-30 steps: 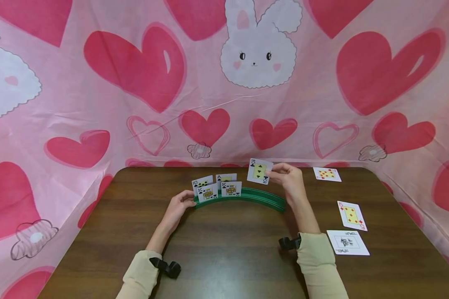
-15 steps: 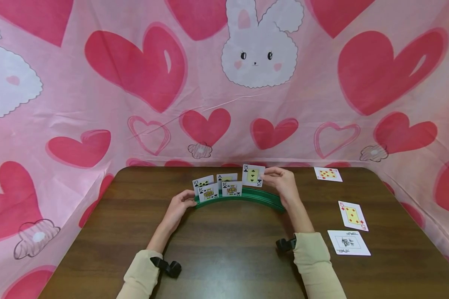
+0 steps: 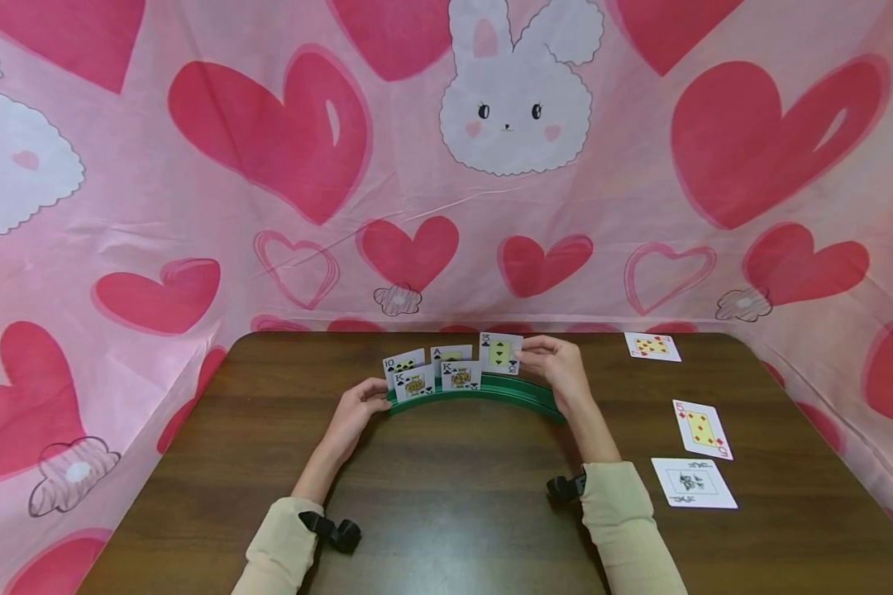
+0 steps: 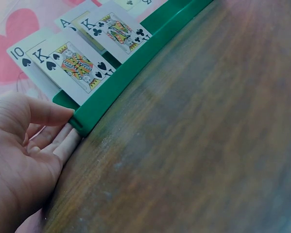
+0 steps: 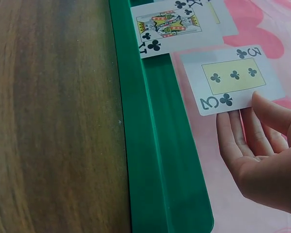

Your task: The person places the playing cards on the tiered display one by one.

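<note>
A curved green card holder [image 3: 521, 395] lies on the wooden table. My left hand [image 3: 351, 417] pinches its left end, thumb above and fingers below in the left wrist view. Between thumb and fingers of my right hand [image 3: 561, 369] is a three of clubs [image 3: 495, 354], face toward me, just above the holder's back edge. Its lower edge overlaps the holder's rear wall in the right wrist view. In the front slot stand a king of spades [image 4: 79, 68] and a king of clubs [image 4: 117, 33]; behind them are a ten of spades [image 4: 21, 56] and an ace [image 3: 450, 351].
Three face-up cards lie on the right side of the table [image 3: 446, 512]: a seven [image 3: 651, 346] at the back, a five of diamonds [image 3: 702, 429] and a joker-like picture card [image 3: 692, 483]. A pink cloth [image 3: 409, 182] with hearts and rabbits hangs behind the table.
My right hand has moved left and down, bringing the three of clubs close to the holder, right of the king of clubs. My left hand keeps its place on the holder's end.
</note>
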Tool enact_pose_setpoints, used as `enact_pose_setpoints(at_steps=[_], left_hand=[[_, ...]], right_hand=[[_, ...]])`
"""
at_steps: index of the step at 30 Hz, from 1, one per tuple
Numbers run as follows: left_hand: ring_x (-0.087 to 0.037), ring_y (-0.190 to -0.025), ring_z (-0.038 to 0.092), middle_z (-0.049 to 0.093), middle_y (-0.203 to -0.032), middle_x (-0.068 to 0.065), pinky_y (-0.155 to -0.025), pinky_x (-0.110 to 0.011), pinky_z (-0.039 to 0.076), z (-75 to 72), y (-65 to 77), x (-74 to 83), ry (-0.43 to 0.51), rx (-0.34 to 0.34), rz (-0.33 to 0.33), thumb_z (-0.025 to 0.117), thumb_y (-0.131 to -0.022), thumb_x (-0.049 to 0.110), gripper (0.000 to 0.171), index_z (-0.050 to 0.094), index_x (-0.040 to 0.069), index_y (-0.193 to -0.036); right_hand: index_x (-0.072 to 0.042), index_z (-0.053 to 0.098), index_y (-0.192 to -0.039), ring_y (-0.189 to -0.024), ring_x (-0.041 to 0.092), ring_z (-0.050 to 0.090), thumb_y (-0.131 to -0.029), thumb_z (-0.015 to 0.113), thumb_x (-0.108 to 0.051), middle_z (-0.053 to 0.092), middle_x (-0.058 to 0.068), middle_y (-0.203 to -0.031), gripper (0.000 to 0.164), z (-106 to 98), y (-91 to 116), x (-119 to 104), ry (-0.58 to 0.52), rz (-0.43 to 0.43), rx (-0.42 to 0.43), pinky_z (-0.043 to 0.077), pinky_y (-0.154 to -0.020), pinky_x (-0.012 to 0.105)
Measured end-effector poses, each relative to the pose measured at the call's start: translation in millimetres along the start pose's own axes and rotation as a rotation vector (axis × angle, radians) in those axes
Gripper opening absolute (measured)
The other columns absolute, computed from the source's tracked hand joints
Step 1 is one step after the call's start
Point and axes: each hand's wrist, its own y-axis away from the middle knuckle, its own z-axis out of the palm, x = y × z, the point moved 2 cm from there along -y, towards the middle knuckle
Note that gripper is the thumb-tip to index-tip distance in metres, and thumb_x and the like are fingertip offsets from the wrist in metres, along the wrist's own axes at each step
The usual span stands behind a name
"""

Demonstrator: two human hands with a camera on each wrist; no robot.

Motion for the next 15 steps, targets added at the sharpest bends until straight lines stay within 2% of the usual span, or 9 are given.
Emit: enact_pose_setpoints(at_steps=[15], left_hand=[[-0.022, -0.110, 0.060, 0.062, -0.132, -0.021, -0.091, -0.029, 0.045, 0.2, 1.5, 2.1, 0.004, -0.011, -0.009, 0.060, -0.097, -0.001, 0.027, 0.064, -0.006, -0.123]], right_hand=[[0.006, 0.073, -0.107, -0.081, 0.014, 0.070, -0.095, 0.072, 0.000, 0.076, 0.003, -0.091, 0.014, 3.2, -1.9, 5.8, 0.008, 0.024, -0.017, 0.058, -0.079, 0.028]])
